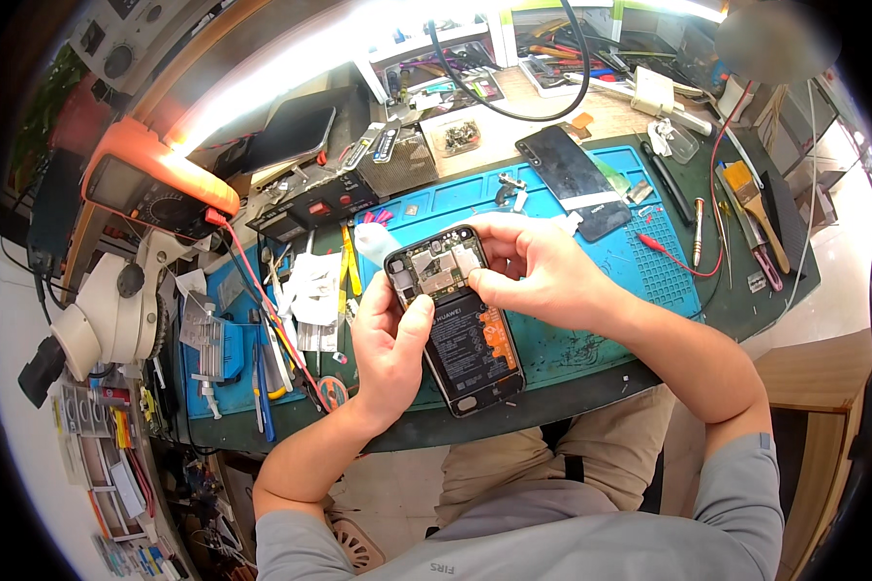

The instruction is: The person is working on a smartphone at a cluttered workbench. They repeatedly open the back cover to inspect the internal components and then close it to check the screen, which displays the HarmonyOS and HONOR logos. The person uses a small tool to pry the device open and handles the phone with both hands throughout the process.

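Fingers of the left hand (389,358) grip 1 side of the opened phone (462,339), seemingly steadying it over the blue mat (547,351); the right hand's (562,271) close on its upper right edge

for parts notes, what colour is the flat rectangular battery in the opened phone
The battery is black with an orange right-side patch, seen in the head view.

Grey shirt (552,542), 2 short sleeves (741,494) (a small blue-grey tab (765,441) on the 4 o'clock one), dark lettering (443,568) at 6 o'clock; khaki trousers (499,474) at 5.
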A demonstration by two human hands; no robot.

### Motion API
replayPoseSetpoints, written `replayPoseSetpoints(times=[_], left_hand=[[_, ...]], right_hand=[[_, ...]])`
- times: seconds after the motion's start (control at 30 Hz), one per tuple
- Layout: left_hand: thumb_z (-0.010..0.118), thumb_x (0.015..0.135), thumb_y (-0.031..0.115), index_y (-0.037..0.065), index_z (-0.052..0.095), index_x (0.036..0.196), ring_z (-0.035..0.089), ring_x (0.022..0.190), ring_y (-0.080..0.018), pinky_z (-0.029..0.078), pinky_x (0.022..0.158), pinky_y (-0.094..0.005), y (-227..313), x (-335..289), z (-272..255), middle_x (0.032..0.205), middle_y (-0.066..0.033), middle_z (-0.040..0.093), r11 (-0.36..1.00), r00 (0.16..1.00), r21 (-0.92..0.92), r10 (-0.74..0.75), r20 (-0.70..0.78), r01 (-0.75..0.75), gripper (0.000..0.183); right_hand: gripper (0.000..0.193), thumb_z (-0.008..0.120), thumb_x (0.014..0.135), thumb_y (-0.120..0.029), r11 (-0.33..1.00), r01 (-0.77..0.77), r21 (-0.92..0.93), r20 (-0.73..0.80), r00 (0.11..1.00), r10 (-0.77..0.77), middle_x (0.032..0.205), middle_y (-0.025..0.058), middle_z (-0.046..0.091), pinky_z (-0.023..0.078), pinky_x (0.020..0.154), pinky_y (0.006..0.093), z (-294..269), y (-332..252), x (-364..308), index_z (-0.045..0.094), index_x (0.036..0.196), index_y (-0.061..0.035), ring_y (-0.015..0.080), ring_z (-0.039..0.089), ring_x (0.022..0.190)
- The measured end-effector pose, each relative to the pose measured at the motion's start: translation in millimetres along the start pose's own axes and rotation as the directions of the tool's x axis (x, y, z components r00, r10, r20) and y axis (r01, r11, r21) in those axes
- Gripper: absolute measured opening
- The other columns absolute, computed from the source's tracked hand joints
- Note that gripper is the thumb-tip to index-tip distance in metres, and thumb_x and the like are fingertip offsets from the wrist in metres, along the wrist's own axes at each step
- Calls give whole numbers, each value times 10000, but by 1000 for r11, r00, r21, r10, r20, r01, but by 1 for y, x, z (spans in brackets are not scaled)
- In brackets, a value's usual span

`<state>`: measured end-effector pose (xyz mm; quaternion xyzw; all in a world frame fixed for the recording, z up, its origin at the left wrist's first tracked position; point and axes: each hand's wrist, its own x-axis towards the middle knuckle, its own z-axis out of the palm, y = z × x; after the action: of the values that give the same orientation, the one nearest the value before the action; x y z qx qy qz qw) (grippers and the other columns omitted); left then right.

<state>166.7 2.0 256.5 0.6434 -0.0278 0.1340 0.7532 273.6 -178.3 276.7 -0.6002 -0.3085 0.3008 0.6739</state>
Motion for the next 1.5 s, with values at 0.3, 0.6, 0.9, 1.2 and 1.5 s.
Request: replayPoseSetpoints(times=[0.3,0.6,0.9,1.2,1.5], left_hand=[[532,989,50,-44,513,1271,558,1019,-95,457,909,-261,1,-1,-1,1157,-64,606,997,998,60,56,19,-57,298],[524,993,43,-46,517,1287,577,1063,-110,463,940,-272,0,0,-3,1183,-75,624,999,999,31,34,39,-35,308],[598,995,123,-22,240,1536,561,1175,-202,461,1025,-329,9,4,7,1414,-171,452,952,988,269,128,84,-146,664],[891,723,306,40,330,1533,409,1304,-482,428,1037,-531,13,-3,13,1462,-322,293,371,901,825,251,352,-426,1020],[679,808,197,42,212,1576,467,1323,-339,433,1048,-468,8,4,1,1536,-217,339,988,950,-126,-48,308,91,912]], right_hand=[[378,629,937,-89,992,15,-125,-14,1000,-16,1030,7,701,491,752,224,0,-6,-2,585,1307,-23,36,613,919],[288,648,986,-165,999,14,31,-45,999,-13,1004,8,696,491,745,218,1,-1,-1,619,1225,-8,37,603,883],[182,651,973,-143,994,77,73,-287,956,-53,903,47,704,523,648,256,0,-10,-2,632,1052,19,65,634,779],[196,699,942,-154,995,96,26,-291,953,-85,901,67,709,545,689,255,5,-5,-6,621,1012,12,76,651,790],[227,650,992,-182,966,206,155,-235,958,-166,947,62,711,553,736,253,0,-17,-8,638,1108,12,84,666,860]])
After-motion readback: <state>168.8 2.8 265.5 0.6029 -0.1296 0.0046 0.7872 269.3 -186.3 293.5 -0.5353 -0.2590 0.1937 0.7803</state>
